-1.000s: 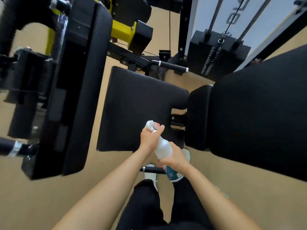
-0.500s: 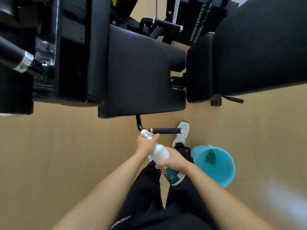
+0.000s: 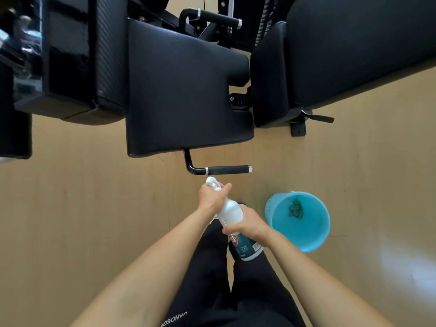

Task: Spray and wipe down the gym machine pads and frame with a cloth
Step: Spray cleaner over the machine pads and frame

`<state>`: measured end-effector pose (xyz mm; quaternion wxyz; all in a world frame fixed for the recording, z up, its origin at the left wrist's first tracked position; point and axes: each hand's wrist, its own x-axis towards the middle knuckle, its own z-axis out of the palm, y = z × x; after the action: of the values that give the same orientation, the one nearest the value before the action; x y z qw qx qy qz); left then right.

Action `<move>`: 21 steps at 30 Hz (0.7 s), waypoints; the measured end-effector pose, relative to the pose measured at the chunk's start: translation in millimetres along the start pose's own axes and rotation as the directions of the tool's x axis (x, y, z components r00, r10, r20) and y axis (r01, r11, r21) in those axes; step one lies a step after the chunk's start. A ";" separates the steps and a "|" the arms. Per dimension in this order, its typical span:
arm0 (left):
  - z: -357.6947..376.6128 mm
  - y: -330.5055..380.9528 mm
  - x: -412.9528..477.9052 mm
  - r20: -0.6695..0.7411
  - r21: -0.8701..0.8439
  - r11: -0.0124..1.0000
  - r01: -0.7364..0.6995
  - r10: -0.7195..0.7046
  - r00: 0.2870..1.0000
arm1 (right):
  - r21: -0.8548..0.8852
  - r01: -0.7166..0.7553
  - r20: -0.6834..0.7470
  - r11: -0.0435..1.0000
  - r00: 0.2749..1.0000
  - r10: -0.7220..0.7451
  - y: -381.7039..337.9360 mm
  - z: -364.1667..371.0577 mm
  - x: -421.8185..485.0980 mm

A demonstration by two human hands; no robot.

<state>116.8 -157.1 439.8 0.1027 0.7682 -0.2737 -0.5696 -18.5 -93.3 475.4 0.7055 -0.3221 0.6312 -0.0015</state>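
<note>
While the left hand (image 3: 212, 197) grips the head of the white plastic spray bottle (image 3: 232, 210) and the right hand (image 3: 249, 224) its body, twisting could spill cleaner. The tan floor (image 3: 94, 208) would turn slick.

The seat pad (image 3: 184, 90) is black upholstery with a fine woven grain and a dull sheen. The back pad (image 3: 354, 50) looks alike but a little smoother. The frame panel (image 3: 66, 67) on the left is hard, glossy black and mirrors light. The handle bar (image 3: 226, 170) is glossy black metal tube with bright chrome rings and a matt, finely textured grip. The spray bottle (image 3: 230, 212) is smooth white plastic with a shiny printed label low down. The bucket (image 3: 313, 241) is smooth turquoise plastic and holds a dark crumpled cloth (image 3: 295, 208). The floor (image 3: 82, 208) is matt, tan and wood-look, with faint seams.
</note>
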 end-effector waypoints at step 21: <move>-25.1 22.1 -112.7 0.081 -0.202 0.953 -0.227 0.247 0.966 | 0.160 0.210 0.024 0.965 0.976 -0.216 1.3 0.4 -86.4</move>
<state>110.7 -118.7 550.8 0.2288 0.6853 -0.3131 -0.6165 -36.2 -56.7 551.7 0.7371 -0.3318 0.5763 -0.1202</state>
